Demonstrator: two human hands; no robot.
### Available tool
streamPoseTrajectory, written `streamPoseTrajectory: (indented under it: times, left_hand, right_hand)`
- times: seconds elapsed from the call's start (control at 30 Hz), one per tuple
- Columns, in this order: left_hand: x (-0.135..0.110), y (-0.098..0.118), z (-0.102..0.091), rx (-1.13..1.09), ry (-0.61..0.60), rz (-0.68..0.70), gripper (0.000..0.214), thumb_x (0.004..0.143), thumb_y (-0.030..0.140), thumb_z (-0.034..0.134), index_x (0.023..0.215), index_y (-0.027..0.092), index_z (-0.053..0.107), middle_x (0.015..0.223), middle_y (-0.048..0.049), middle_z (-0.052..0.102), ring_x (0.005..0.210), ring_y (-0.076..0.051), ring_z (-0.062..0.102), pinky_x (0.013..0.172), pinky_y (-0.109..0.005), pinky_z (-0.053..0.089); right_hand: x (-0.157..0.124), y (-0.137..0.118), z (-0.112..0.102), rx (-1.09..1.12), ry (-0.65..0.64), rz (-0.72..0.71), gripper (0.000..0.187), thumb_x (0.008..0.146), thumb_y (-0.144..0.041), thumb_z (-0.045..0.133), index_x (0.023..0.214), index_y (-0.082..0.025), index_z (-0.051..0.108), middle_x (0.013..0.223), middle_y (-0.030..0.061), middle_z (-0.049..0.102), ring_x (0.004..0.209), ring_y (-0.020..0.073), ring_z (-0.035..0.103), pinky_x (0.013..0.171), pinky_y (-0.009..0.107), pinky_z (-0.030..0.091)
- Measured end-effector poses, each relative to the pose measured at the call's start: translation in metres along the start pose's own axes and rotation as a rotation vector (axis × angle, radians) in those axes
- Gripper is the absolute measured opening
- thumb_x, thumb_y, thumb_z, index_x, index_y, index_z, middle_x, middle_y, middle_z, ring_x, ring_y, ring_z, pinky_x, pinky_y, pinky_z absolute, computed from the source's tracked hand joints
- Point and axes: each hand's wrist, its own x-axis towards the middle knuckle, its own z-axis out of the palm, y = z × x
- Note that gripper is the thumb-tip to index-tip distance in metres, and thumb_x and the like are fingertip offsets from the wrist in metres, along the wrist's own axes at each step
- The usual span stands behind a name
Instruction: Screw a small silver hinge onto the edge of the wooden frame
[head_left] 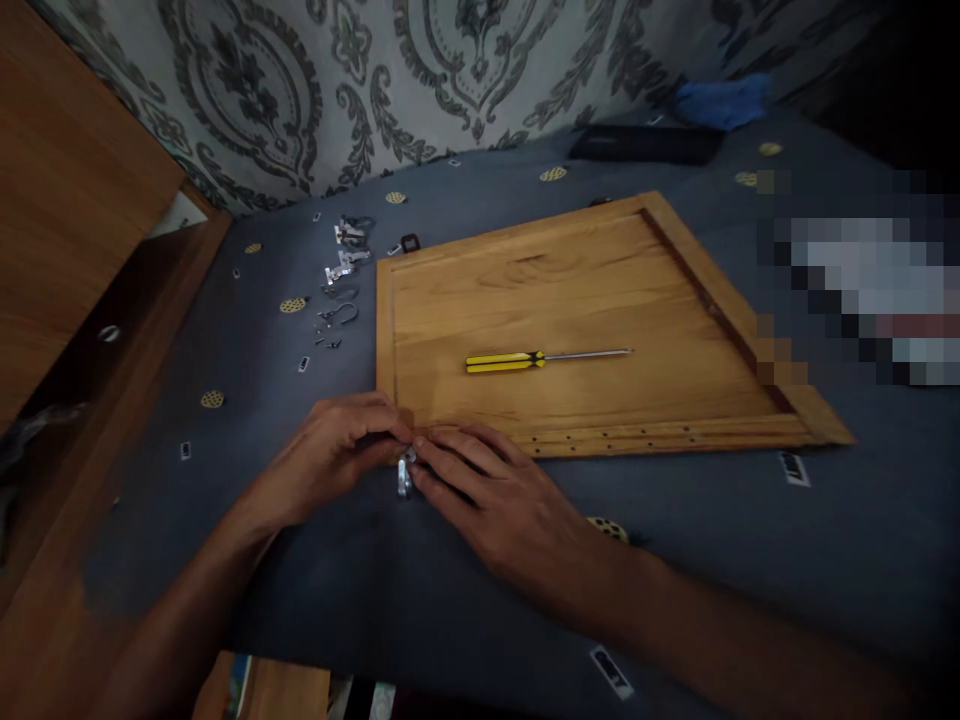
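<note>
A wooden cabinet door panel lies flat on a dark grey-blue cloth. On it rests a screwdriver with a yellow and black handle, its shaft pointing right. Both hands meet at the panel's near left corner. My left hand and my right hand have their fingers closed together around a small silver metal hinge at that corner. Part of the hinge is hidden under the fingers.
Several loose metal hinges and fittings lie on the cloth left of the panel. A wooden cabinet side stands at the left. A black flat object and a blue cloth sit at the back, under patterned wallpaper.
</note>
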Motion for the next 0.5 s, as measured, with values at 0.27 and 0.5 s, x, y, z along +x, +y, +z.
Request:
streamPoseTrajectory:
  times: [0.27,0.5]
  left_hand:
    - [-0.003,-0.001,-0.012,0.075,-0.007,-0.084,0.013,0.098,0.026,0.068,0.109,0.02,0.072,0.094,-0.001,0.075,0.08,-0.014,0.068,0.07,-0.024,0.052]
    - [-0.022,0.01,-0.026,0.153,-0.177,-0.062,0.039,0.099,0.035,0.07,0.137,0.029,0.063,0.126,-0.005,0.067,0.116,-0.022,0.066,0.099,-0.034,0.057]
  right_hand:
    - [0.001,0.0,0.0,-0.031,0.01,0.003,0.026,0.104,-0.013,0.051,0.117,-0.01,0.073,0.125,0.0113,0.075,0.118,0.0258,0.063,0.107,0.042,0.053]
    - [0.002,0.0,0.0,-0.055,-0.005,0.008,0.026,0.105,-0.015,0.051,0.117,-0.013,0.074,0.125,0.0097,0.076,0.118,0.0241,0.064,0.105,0.041,0.054]
